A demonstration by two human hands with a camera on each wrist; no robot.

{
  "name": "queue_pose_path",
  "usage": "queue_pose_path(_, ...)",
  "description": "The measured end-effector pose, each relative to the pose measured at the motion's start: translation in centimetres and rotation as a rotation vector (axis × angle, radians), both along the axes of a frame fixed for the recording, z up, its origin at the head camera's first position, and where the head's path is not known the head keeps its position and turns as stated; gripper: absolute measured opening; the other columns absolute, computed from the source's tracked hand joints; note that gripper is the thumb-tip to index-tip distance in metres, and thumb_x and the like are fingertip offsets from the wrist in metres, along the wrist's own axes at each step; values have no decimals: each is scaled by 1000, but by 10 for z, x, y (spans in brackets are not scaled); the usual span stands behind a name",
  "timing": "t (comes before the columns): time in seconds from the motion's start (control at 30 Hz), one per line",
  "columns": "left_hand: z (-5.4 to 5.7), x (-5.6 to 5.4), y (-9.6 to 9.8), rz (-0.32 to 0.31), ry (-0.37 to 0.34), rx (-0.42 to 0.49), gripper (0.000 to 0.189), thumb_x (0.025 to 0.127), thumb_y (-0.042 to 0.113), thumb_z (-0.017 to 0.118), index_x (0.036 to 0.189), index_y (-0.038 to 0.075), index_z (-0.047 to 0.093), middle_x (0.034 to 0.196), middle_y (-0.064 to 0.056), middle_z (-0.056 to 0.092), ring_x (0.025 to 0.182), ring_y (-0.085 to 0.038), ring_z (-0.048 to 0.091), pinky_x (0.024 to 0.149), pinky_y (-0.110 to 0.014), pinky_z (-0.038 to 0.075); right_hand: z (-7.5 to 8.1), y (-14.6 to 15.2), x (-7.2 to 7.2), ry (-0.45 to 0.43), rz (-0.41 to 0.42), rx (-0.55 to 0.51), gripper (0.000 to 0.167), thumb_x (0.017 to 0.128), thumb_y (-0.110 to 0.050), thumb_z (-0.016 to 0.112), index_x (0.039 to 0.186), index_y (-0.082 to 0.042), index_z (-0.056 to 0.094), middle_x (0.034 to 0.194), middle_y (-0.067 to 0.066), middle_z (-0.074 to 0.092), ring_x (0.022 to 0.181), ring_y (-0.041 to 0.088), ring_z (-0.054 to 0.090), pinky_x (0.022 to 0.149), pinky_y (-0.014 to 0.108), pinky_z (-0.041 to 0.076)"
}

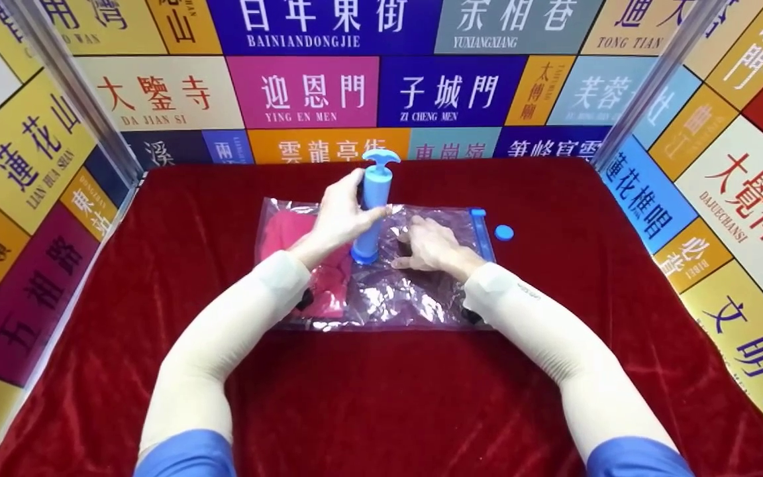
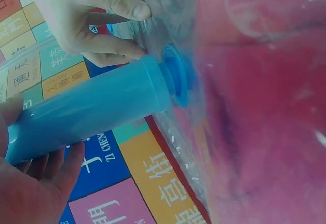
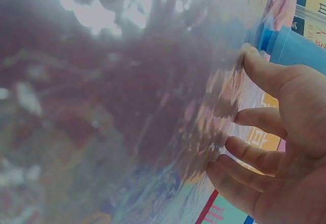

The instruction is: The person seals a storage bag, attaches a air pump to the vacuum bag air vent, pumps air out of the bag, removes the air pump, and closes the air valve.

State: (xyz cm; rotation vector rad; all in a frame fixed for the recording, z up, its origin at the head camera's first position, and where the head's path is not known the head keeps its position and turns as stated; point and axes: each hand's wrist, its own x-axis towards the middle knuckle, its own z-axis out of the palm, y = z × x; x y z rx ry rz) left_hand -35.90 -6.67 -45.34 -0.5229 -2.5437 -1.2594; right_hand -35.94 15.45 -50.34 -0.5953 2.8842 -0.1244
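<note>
A blue hand pump (image 1: 373,199) stands nearly upright on a clear plastic vacuum bag (image 1: 414,301), its base at the bag's round blue valve (image 2: 175,75). My left hand (image 1: 345,209) grips the pump's barrel, thumb on the near side and fingers round the back. The T-shaped handle (image 1: 381,158) sits low against the barrel's top. Folded pink cloth (image 1: 328,291) lies inside the bag's left part. Right of the pump, my right hand (image 1: 433,246) rests on the bag with spread fingers, the fingertips (image 3: 235,145) touching the plastic film.
A blue slider zip (image 1: 481,232) runs along the bag's right edge. Beyond it a small round blue cap (image 1: 504,232) lies on the dark red tablecloth (image 1: 381,397). Panels with printed signs (image 1: 302,93) enclose the table at the back and both sides.
</note>
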Motion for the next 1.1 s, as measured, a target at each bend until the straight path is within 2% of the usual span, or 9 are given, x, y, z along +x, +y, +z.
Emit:
queue_pose_path(0.13,-3,-1,-3,12,-24,-29,53,87,31,95,128,6,72,114,-17,74,106,-38,72,93,-47,61,0,2,1,-4,4,1,68,96,-58,83,151,-20,72,157,19,58,145,43,58,117,64,57)
queue_pose_path(0.23,-4,-2,-5,-15,-55,-2,50,86,30,95,124,5,75,115,-16,79,108,-38,74,97,-48,61,0,2,2,-3,6,2,67,96,-57,83,151,-20,72,151,18,59,141,42,59,116,63,57)
queue_pose_path(0.3,-4,-4,-6,-56,-90,33,49,87,27,95,125,4,76,118,-16,82,111,-36,77,103,-49,64,0,2,2,-5,8,4,67,96,-57,83,151,-20,72,146,17,59,137,41,59,115,62,58)
queue_pose_path(0.53,-6,-15,-16,-252,-248,134,54,94,15,89,142,3,71,134,-18,80,127,-35,77,115,-50,63,-2,0,3,-4,1,-11,66,96,-58,83,150,-20,74,147,16,59,141,42,58,117,63,56)
queue_pose_path(0.63,-8,-17,-20,-305,-289,151,55,96,14,86,147,3,68,138,-18,79,131,-34,76,117,-49,62,-3,-1,3,-3,4,-12,67,96,-60,82,150,-20,74,147,16,59,142,43,58,116,63,57)
queue_pose_path(0.7,-9,-18,-22,-318,-296,146,56,97,15,85,150,3,67,140,-18,78,132,-33,75,119,-49,60,-4,-2,3,-6,4,-14,68,96,-60,82,151,-21,73,147,16,59,141,42,58,116,63,56)
queue_pose_path(0.77,-9,-17,-23,-315,-292,144,56,99,15,84,151,4,66,142,-17,78,133,-32,74,120,-49,60,-3,-2,3,-4,7,-13,68,97,-59,82,151,-20,73,147,16,59,141,42,58,116,62,57)
queue_pose_path(0.87,-10,-14,-24,-278,-276,159,53,99,14,84,149,6,67,139,-15,78,131,-31,75,118,-48,61,-3,-1,2,-2,10,-21,67,97,-59,82,151,-21,72,149,17,59,140,42,58,117,63,56)
queue_pose_path(1.1,-17,-3,-18,-127,-164,179,46,94,17,89,134,7,67,125,-15,78,113,-30,78,104,-51,67,-1,2,2,11,16,-16,69,97,-60,81,152,-21,72,151,17,58,140,42,58,115,64,57)
